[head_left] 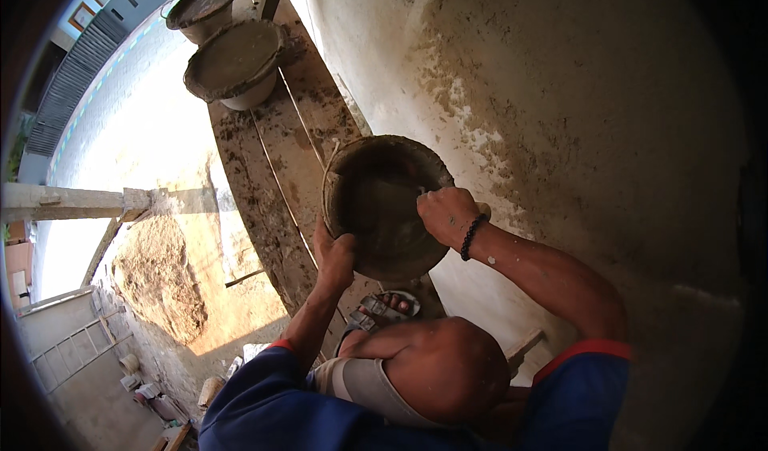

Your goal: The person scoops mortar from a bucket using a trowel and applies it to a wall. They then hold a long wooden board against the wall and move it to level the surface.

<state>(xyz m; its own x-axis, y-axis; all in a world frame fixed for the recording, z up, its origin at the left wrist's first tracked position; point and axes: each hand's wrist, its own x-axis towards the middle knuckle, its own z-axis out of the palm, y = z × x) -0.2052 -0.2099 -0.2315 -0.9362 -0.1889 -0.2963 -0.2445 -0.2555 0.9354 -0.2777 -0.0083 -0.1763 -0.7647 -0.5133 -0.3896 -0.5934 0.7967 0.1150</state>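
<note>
A mortar-crusted bucket (352,159) stands before me on the planks, its inside dark and shadowed with wet grey mortar (380,227) in it. My left hand (333,253) grips the bucket's near left rim, thumb over the edge. Over the right side of the bucket, my right hand (448,215) is closed round a trowel, whose pale rounded handle end (483,209) pokes out behind the fist. The trowel's blade reaches down into the bucket and is hard to make out in the shade.
Two more mortar-filled buckets, one nearer (254,95) and one farther (206,25), stand at the planks' far end. The splattered plank scaffold (264,163) has gaps and an open drop on its left. A rough plastered wall (576,131) rises close on the right. A sand heap (164,275) lies below.
</note>
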